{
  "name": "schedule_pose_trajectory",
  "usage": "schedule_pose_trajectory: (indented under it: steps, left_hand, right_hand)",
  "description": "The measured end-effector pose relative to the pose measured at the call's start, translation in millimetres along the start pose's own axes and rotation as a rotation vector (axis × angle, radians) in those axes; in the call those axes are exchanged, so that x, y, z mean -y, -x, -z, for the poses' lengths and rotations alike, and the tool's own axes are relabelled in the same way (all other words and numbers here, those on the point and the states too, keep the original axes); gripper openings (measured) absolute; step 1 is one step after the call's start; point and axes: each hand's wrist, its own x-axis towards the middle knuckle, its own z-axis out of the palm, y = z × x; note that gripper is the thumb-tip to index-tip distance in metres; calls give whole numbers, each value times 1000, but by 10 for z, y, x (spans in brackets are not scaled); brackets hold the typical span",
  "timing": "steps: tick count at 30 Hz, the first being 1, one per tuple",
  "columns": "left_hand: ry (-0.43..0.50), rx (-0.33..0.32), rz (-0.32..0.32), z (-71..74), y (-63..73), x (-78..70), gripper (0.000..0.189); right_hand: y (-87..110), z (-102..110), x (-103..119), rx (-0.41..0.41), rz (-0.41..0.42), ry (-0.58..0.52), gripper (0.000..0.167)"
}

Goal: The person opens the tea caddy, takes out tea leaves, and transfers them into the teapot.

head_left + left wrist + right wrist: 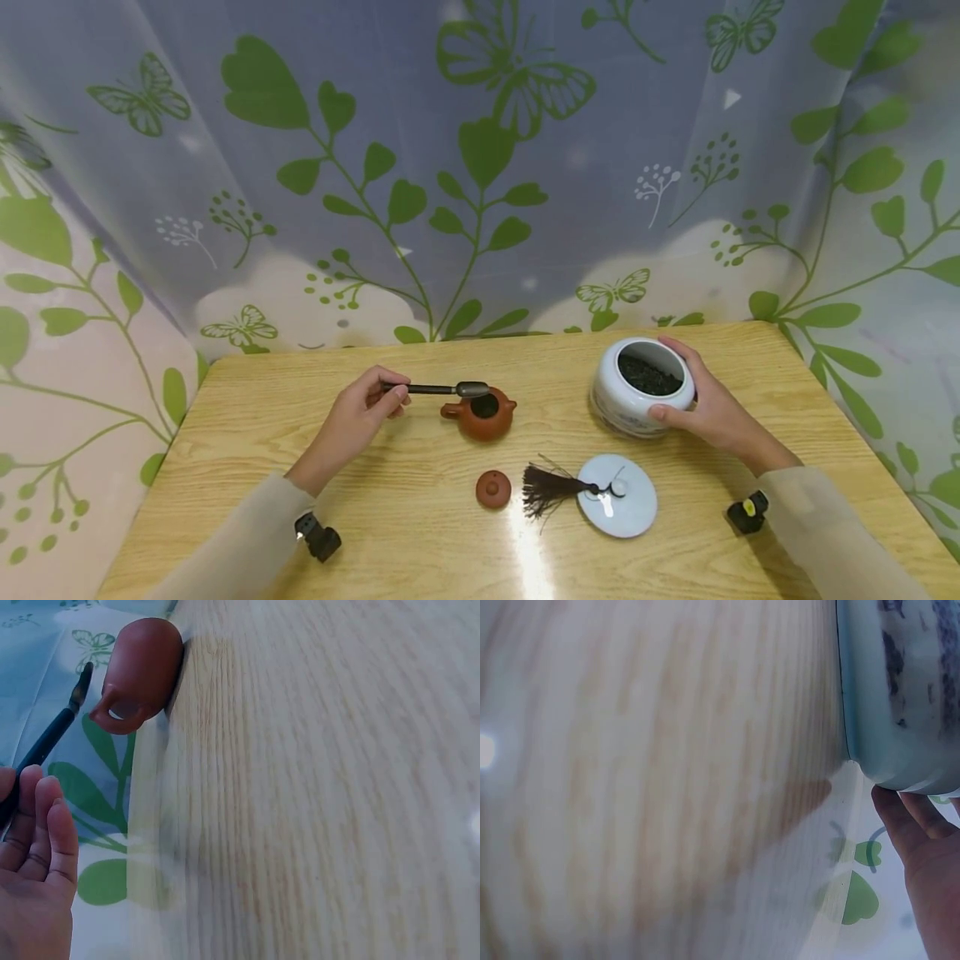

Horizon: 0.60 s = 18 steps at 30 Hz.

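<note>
My left hand [360, 417] pinches the dark handle of a small tea scoop [429, 389]. Its metal head lies level over the mouth of a reddish-brown clay teapot [486, 427], which stands lidless with dark contents inside. In the left wrist view the scoop [54, 737] points up beside the teapot [146, 664]. At the right, my right hand [716, 412] grips a white porcelain jar [617, 398] by its side, thumb near the rim. Dark tea leaves [647, 377] lie inside it. The right wrist view shows fingers against the patterned jar [907, 712].
The round clay teapot lid [493, 489] lies in front of the teapot. To its right is the white jar lid [633, 500] with a dark tassel [551, 490]. All stand on a wooden table [405, 517], backed by a leaf-and-butterfly curtain [555, 208].
</note>
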Motion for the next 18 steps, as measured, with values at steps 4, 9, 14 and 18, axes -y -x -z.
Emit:
schedule_pose_trajectory:
  steps: [4, 9, 14, 18]
  left_hand:
    - [18, -23, 22, 37, 37, 42, 27]
    - [16, -70, 17, 120, 81, 92, 26]
    - [7, -104, 19, 217, 128, 149, 25]
    - [-9, -120, 45, 313, 166, 197, 25]
  right_hand:
    - [3, 1, 7, 2, -2, 1, 113]
    - [4, -2, 7, -1, -3, 6, 113]
    - [4, -8, 14, -2, -4, 9, 113]
    - [2, -9, 19, 0, -4, 10, 114]
